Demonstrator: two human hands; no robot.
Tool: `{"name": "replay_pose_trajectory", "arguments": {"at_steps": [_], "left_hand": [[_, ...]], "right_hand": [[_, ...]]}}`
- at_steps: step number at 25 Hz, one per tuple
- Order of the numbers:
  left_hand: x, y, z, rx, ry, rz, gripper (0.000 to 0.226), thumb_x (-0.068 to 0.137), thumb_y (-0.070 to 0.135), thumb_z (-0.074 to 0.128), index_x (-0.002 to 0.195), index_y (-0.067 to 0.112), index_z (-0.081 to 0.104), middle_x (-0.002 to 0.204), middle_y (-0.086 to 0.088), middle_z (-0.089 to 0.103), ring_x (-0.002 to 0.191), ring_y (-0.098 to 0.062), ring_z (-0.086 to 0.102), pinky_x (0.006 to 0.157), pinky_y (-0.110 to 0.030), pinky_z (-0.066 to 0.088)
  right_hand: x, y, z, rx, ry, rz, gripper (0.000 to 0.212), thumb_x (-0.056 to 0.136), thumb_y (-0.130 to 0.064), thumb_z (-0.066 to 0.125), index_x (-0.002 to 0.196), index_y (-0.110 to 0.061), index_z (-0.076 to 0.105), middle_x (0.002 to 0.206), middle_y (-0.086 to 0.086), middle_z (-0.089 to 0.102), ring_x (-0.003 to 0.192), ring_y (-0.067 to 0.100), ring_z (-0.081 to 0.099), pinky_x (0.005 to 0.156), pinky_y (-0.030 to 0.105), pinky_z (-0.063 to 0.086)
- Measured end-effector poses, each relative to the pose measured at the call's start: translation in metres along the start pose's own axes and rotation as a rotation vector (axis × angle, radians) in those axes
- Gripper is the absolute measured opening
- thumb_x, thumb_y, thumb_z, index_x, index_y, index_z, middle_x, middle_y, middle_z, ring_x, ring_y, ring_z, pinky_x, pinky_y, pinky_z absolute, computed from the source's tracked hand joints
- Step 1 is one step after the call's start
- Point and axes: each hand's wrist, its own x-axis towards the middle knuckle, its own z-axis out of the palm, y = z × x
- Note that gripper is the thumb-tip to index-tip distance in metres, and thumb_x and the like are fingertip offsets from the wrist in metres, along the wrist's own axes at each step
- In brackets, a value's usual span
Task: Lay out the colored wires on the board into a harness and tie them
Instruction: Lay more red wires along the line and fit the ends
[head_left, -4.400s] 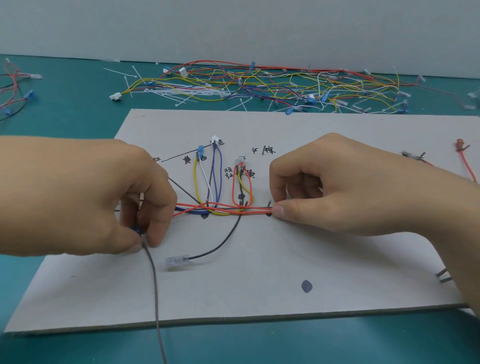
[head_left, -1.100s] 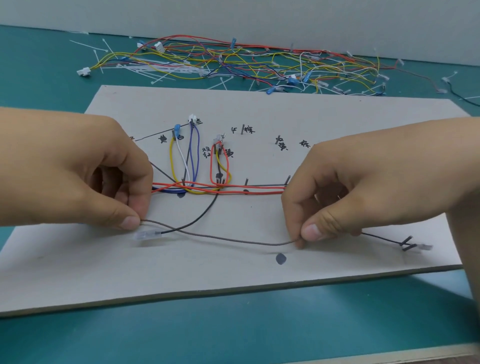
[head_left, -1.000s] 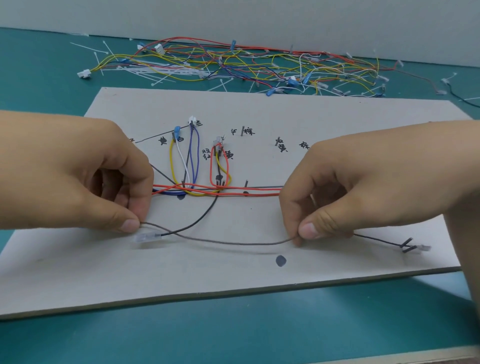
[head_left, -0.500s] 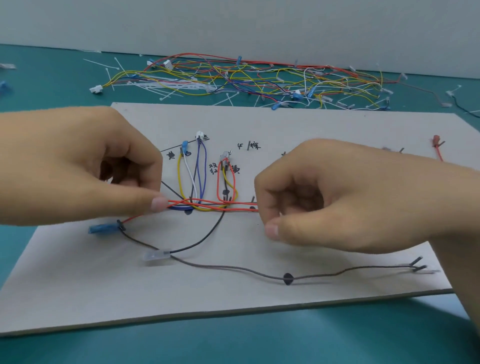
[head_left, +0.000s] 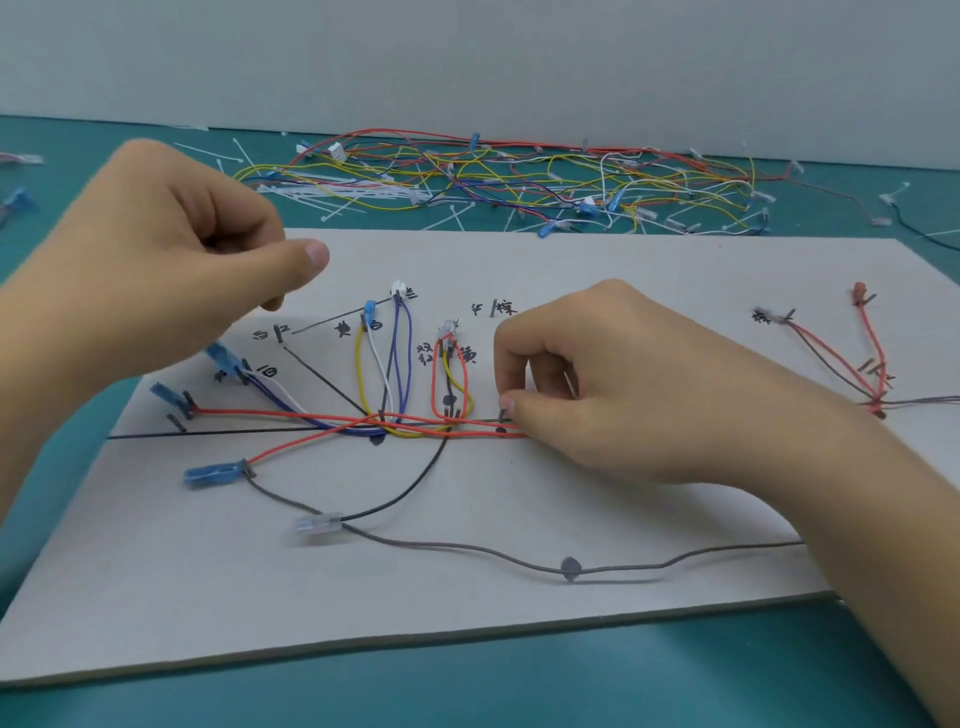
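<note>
Grey board (head_left: 208, 597) carries 2 red wires (head_left: 405, 428), 1 grey wire (head_left: 467, 548)

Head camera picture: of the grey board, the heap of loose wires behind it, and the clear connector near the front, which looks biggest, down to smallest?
1. Grey board, clearly the largest.
2. Heap of loose wires, a long band, but farther from the camera, so its true size is unsure.
3. Clear connector, by far the smallest.

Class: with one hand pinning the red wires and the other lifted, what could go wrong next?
If the right hand lets go, the untied red wires may spring off their marks. The lifted left hand could snag the blue connectors beneath it. The loose grey wire near the board's front edge might get dragged off.
</note>
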Motion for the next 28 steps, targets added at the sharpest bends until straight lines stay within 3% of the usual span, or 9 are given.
{"name": "replay_pose_trajectory", "arguments": {"at_steps": [3,7,11,16,28], "left_hand": [[0.003,-0.001,0.001,0.002,0.002,-0.045,0.042,0.087,0.054,0.070,0.068,0.016,0.070,0.036,0.004,0.036,0.034,-0.009,0.026,0.036,-0.013,0.024],[0.003,-0.004,0.005,-0.012,0.026,-0.104,0.037,0.085,0.049,0.068,0.065,0.017,0.068,0.037,0.005,0.032,0.036,-0.011,0.023,0.045,-0.015,0.025],[0.005,-0.006,0.011,0.010,0.028,-0.145,0.034,0.088,0.042,0.070,0.064,0.018,0.068,0.037,0.006,0.033,0.033,-0.009,0.024,0.036,-0.015,0.025],[0.010,-0.012,0.013,0.033,0.010,-0.202,0.032,0.092,0.039,0.072,0.066,0.020,0.069,0.038,0.006,0.034,0.036,-0.010,0.026,0.055,-0.023,0.030],[0.015,-0.003,0.014,0.090,-0.094,-0.257,0.037,0.093,0.034,0.072,0.060,0.017,0.067,0.039,0.007,0.039,0.037,-0.010,0.031,0.054,-0.025,0.031]], "right_hand": [[-0.001,-0.001,0.000,-0.015,0.018,-0.015,0.007,0.087,-0.025,0.062,0.090,-0.030,0.065,0.064,-0.010,0.060,0.068,0.003,0.055,0.055,0.029,0.044],[-0.003,-0.003,-0.001,-0.027,0.000,-0.037,0.019,0.084,-0.022,0.056,0.097,-0.033,0.065,0.074,-0.010,0.063,0.072,0.003,0.053,0.064,0.037,0.051],[-0.005,-0.006,-0.001,0.003,-0.034,-0.079,0.017,0.079,-0.019,0.057,0.087,-0.028,0.068,0.070,-0.010,0.061,0.072,0.004,0.054,0.060,0.030,0.049],[-0.003,-0.006,0.000,0.022,-0.047,-0.085,0.009,0.083,-0.017,0.061,0.081,-0.024,0.067,0.067,-0.009,0.062,0.068,0.005,0.057,0.055,0.021,0.045],[-0.002,-0.005,0.002,0.027,-0.045,-0.135,0.010,0.084,-0.015,0.063,0.080,-0.024,0.063,0.075,-0.008,0.058,0.073,0.008,0.054,0.061,0.024,0.043]]}}
